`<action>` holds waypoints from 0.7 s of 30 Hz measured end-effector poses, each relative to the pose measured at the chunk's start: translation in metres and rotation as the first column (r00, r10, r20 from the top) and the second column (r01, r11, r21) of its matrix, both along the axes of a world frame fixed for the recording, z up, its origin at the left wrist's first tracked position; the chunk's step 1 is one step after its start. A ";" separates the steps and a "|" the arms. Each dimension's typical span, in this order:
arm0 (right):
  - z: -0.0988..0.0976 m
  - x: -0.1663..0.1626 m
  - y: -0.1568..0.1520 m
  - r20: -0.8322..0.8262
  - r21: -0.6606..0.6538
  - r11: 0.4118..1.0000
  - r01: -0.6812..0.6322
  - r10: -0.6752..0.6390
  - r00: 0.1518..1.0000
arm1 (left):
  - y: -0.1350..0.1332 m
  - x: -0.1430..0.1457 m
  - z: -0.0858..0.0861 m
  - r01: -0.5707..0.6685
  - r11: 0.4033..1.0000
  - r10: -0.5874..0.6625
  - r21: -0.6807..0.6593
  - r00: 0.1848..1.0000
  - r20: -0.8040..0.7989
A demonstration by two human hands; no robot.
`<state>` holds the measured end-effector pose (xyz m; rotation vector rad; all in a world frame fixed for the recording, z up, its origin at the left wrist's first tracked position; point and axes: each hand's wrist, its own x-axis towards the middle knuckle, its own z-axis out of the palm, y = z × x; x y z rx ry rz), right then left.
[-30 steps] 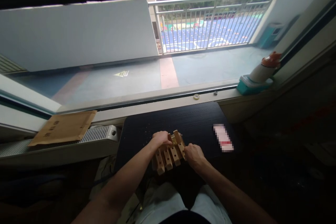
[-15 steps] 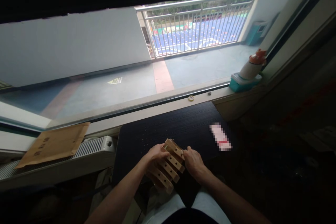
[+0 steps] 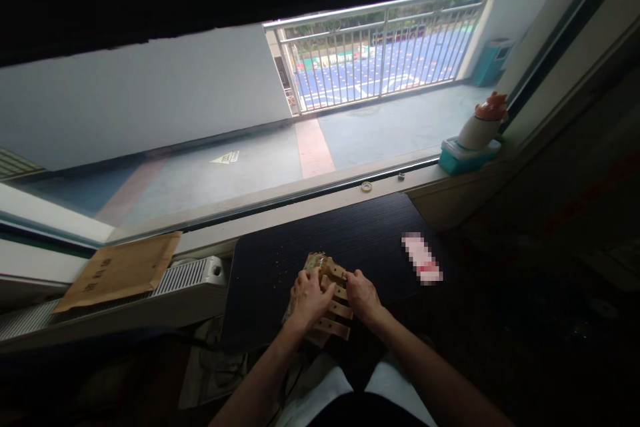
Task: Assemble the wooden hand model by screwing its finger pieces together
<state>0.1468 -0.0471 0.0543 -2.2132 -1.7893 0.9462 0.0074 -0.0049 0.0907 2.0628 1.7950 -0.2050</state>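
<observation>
A pale wooden piece (image 3: 334, 327) with several parallel slats, each with small dark holes, lies at the near edge of a black tabletop (image 3: 365, 223). My left hand (image 3: 309, 299) grips it from the left, fingers over the slats. At the right end of the farthest slats, my right hand (image 3: 363, 293) is closed with thumb and fingertips on the wood. Brownish, slightly shiny material (image 3: 316, 259) shows along the far left side of the wood; what it is I cannot make out. The left hand hides part of the slats.
A blurred pink-and-white item (image 3: 421, 257) lies on the table's right side. The windowsill bears a tape roll (image 3: 367, 187), a small metal piece (image 3: 401, 176) and a teal box (image 3: 465, 157) under a white-and-orange figure (image 3: 483, 127). A brown envelope (image 3: 120, 270) rests on the radiator (image 3: 187, 277).
The wooden piece has turned so its slats point more to the right. My left hand has shifted down over the slats, while the right hand stays at their right end.
</observation>
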 end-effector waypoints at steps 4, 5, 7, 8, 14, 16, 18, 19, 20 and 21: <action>0.006 0.003 0.005 0.008 -0.007 1.000 -0.014 0.014 1.000 | 0.036 -0.004 -0.005 -0.162 0.983 0.175 -0.086 0.970 0.167; 0.007 0.003 0.005 0.006 0.001 1.000 -0.017 0.017 1.000 | 0.046 -0.005 -0.007 -0.165 0.978 0.186 -0.126 0.966 0.181; 0.007 0.004 0.007 0.001 0.015 1.000 -0.024 0.024 1.000 | 0.062 -0.004 -0.008 -0.157 0.949 0.207 -0.274 0.964 0.167; 0.007 0.004 0.008 -0.001 0.019 0.999 -0.030 0.030 1.000 | 0.069 -0.003 -0.008 -0.131 0.934 0.190 -0.333 0.970 0.150; 0.005 0.017 0.013 0.030 -0.001 0.997 -0.078 0.078 0.996 | 0.088 -0.003 -0.011 -0.021 0.905 0.075 -0.426 0.991 0.110; 0.003 0.021 0.012 0.037 -0.005 0.997 -0.080 0.080 0.996 | 0.088 -0.007 -0.018 0.031 0.905 0.068 -0.423 0.974 0.218; 0.001 0.024 0.012 0.039 -0.005 0.996 -0.085 0.085 0.996 | 0.085 -0.009 -0.026 -0.026 0.909 0.153 -0.417 0.950 0.274; 0.000 0.025 0.011 0.040 -0.005 0.996 -0.087 0.087 0.995 | 0.082 -0.008 -0.029 -0.065 0.914 0.197 -0.399 0.933 0.301; 0.000 0.025 0.011 0.042 -0.005 0.996 -0.090 0.090 0.995 | 0.079 -0.007 -0.032 -0.089 0.916 0.235 -0.392 0.910 0.341; 0.000 0.026 0.010 0.043 -0.006 0.996 -0.094 0.094 0.995 | 0.074 -0.006 -0.034 -0.103 0.917 0.265 -0.386 0.881 0.393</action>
